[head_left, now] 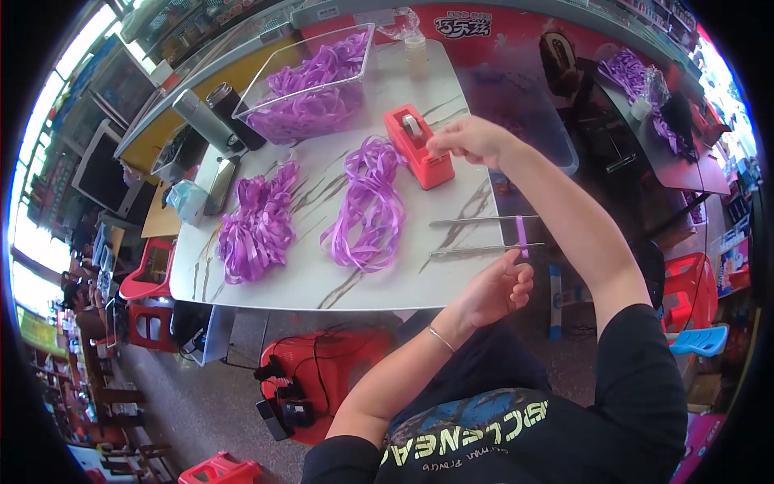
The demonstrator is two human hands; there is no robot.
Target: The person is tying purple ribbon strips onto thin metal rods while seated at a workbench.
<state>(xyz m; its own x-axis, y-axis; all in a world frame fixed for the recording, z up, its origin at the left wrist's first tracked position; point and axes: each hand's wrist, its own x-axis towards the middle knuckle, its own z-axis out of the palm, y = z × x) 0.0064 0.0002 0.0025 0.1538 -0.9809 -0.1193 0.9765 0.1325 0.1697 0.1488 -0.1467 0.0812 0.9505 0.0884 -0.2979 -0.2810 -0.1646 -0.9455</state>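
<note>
White marble-pattern desk (379,278) carries everything. On it, back edge: 1 clear plastic bin (310,81) full of purple ribbon. In front of that, 2 loose heaps of purple ribbon loops, left heap (258,222) and middle heap (367,202), lying apart. 1 red tape dispenser (419,149) sits just right of the middle heap. 2 thin metal rods (476,234) stick out past the desk's right edge, roughly parallel, w/ 1 short purple ribbon strip (522,236) laid across them.

Right hand (472,139) is pinched narrow at the dispenser's cutter end, prob. on tape; tape itself too small to confirm. Left hand (500,290) is loosely curled, fingertips near the strip's lower end; can't tell if it touches.

Risks, as judgement: dispenser could slide or tip if tape is pulled w/o bracing. Strip is only draped on the rods, so a nudge from the left hand could drop it to the floor. Tape may fold on itself.
</note>
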